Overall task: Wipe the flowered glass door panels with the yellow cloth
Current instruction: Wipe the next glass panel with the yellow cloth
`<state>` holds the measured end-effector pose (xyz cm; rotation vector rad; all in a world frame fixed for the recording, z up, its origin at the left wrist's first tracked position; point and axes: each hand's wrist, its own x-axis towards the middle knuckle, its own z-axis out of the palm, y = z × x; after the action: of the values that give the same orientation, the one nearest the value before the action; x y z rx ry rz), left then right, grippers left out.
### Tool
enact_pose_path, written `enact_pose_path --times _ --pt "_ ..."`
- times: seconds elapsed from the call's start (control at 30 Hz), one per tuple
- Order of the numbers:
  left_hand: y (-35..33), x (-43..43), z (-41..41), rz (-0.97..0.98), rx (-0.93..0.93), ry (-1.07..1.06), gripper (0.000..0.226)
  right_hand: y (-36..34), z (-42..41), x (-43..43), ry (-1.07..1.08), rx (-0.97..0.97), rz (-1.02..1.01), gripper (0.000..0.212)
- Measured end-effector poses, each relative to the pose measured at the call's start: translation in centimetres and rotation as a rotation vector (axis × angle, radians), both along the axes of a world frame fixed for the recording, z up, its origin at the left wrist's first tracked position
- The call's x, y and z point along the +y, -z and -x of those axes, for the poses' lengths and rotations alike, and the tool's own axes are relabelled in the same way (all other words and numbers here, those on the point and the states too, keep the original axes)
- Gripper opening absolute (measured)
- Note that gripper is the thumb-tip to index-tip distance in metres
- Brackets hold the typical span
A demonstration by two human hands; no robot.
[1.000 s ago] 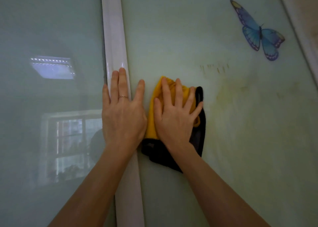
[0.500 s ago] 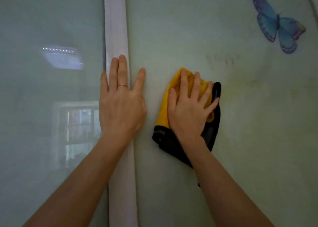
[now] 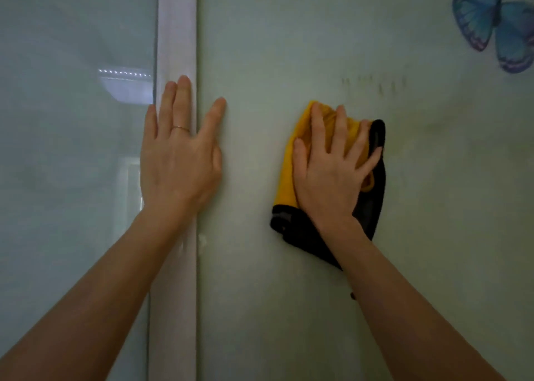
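Note:
My right hand lies flat with straight, spread fingers on the yellow cloth, pressing it against the right frosted glass door panel. The cloth is yellow with a black edge hanging below my wrist. My left hand rests flat with straight fingers across the white door frame strip, its thumb on the right panel and its outer fingers on the left glass panel. A thin ring sits on one finger.
A blue butterfly decal is on the right panel at the upper right. Faint smudge marks and yellowish stains show above and right of the cloth. The left panel reflects a ceiling light and a window.
My right hand has slid the cloth to the right, away from my left hand. The view has shifted so the butterfly sits further up and right. My left hand stays on the frame.

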<state>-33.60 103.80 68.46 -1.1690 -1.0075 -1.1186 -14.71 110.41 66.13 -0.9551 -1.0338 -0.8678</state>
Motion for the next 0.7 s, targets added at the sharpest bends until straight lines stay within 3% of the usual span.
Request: enact_pose_path --times 0.17,0.27,0.33,0.53,0.6,0.7 --pt "0.1 -0.1 0.1 -0.009 -0.004 -0.026 0.059 3.0 3.3 -1.9 -0.074 -0.481 -0.069 0.056" --pt "0.0 -0.1 0.1 -0.013 0.016 -0.023 0.059 2.5 0.4 -1.3 -0.04 -0.646 -0.093 0.057" --pt "0.1 -0.1 0.1 -0.015 0.017 -0.037 0.059 1.9 -2.0 -0.3 -0.024 -0.635 -0.093 0.056" --pt "0.4 -0.1 -0.5 -0.001 -0.03 -0.063 0.058 -0.2 -0.9 0.3 -0.067 -0.147 -0.031 0.055" --pt "0.4 -0.2 -0.5 0.003 -0.041 -0.063 0.059 0.6 1.4 -0.7 -0.089 -0.194 -0.037 0.056" --pt "0.5 -0.3 -0.3 0.023 -0.038 -0.069 0.058 2.7 2.4 -1.5 -0.12 -0.43 -0.08 0.056"
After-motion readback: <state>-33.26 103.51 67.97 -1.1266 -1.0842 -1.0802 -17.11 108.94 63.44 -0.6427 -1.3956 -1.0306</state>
